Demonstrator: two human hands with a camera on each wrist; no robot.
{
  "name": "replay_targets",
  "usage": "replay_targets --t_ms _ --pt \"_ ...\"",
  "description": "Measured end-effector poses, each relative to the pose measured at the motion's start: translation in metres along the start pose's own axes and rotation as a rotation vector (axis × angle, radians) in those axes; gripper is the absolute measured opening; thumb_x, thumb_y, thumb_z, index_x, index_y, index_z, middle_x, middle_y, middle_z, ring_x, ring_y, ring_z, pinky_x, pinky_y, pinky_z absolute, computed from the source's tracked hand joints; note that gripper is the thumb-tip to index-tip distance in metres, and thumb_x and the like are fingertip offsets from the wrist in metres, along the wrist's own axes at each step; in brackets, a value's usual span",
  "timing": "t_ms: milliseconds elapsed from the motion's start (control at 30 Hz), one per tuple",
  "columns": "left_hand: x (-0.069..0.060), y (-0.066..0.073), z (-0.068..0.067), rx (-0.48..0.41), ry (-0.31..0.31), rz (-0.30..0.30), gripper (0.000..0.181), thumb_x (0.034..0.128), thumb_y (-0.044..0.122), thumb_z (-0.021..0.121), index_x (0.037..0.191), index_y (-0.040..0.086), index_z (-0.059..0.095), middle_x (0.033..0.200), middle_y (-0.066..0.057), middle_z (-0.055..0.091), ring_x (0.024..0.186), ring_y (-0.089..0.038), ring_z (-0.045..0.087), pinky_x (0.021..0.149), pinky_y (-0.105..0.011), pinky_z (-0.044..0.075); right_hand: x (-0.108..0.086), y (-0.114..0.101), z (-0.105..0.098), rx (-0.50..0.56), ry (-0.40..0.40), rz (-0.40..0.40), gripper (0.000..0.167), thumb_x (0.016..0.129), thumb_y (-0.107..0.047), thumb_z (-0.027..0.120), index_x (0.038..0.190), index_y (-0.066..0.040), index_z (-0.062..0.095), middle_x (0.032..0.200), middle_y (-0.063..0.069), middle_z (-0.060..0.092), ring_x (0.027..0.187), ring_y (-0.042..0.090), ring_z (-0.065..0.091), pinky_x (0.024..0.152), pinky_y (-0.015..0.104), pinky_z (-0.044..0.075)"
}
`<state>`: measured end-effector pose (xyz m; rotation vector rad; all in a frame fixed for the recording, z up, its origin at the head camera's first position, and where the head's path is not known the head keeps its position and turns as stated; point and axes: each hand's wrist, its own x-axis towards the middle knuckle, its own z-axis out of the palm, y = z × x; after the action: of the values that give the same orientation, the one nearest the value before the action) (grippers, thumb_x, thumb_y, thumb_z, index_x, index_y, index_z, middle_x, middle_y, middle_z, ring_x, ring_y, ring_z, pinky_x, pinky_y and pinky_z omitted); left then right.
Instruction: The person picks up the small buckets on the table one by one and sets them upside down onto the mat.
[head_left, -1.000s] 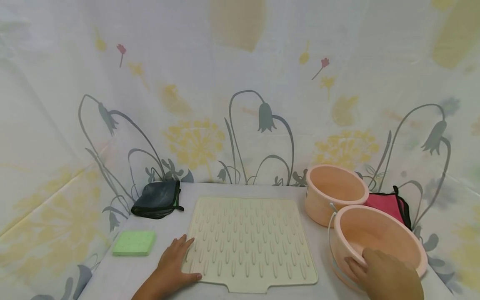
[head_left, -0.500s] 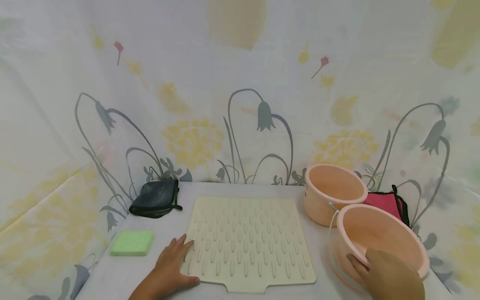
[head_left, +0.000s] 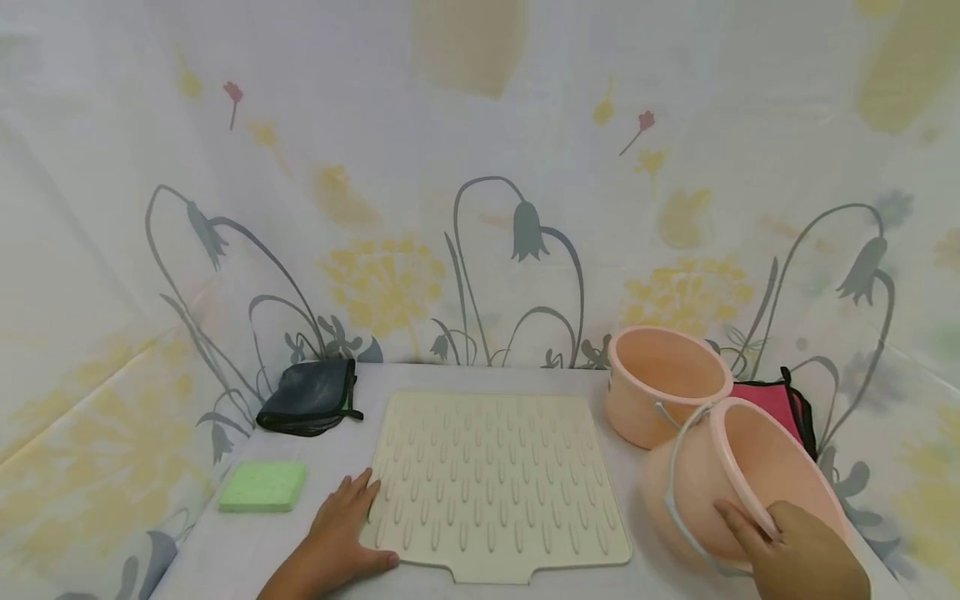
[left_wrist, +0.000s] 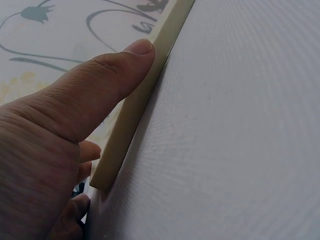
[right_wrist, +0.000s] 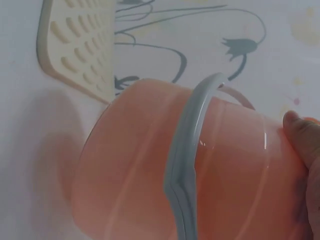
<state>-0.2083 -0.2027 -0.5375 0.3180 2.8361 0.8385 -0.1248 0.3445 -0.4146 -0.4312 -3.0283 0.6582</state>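
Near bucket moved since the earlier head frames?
Yes. Judged against the mat in the head view, the near bucket has tipped rightward in the right hand, its rim swinging away from the mat.

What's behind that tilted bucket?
Behind the tilted bucket show an upright peach bucket and a red, black-edged item. The tilted one covers part of each; anything fully behind it can't be seen.
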Motion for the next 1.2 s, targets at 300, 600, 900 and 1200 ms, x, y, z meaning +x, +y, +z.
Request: replay_targets --t_ms 300,600,900,1200 --pt "-0.001 0.001 -0.001 -0.001 0.004 -0.006 0.123 0.0637 0.064 0.092 0.153 -0.008 0.046 0.165 -0.029 0.033 0.151 -0.061 0.022 0.117 -0.078 0.019 -0.011 -0.016 -0.001 0.084 0.092 0.061 0.070 0.100 -0.066 0.054 0.059 -0.010 0.046 0.056 0.000 0.041 0.054 0.017 0.042 0.049 0.032 0.035" --pt "0.002 0.003 -0.001 0.012 0.002 -0.014 0.123 0.0640 0.063 0.092 0.153 -0.007 0.045 0.165 -0.028 0.033 0.151 -0.061 0.022 0.118 -0.077 0.019 -0.019 -0.030 0.006 0.179 0.208 -0.027 0.072 0.102 -0.051 0.062 0.047 -0.012 0.038 0.047 -0.004 0.034 0.046 0.013 0.034 0.041 0.031 0.032" --pt "-0.001 0.006 -0.001 0.007 0.019 -0.009 0.122 0.0630 0.060 0.094 0.152 -0.008 0.045 0.164 -0.028 0.035 0.151 -0.061 0.024 0.117 -0.077 0.020 -0.024 -0.055 0.024 0.291 0.415 0.057 0.065 0.094 -0.048 0.076 0.052 -0.008 0.045 0.052 0.003 0.040 0.049 0.013 0.035 0.043 0.031 0.031" --pt "-0.001 0.004 -0.001 0.004 0.014 -0.022 0.126 0.0628 0.061 0.094 0.154 -0.009 0.043 0.165 -0.028 0.034 0.152 -0.060 0.022 0.119 -0.076 0.018 -0.025 -0.076 0.051 0.407 0.721 -0.028 0.056 0.077 -0.029 0.093 0.053 -0.010 0.046 0.054 -0.002 0.040 0.049 0.003 0.030 0.042 0.024 0.026"
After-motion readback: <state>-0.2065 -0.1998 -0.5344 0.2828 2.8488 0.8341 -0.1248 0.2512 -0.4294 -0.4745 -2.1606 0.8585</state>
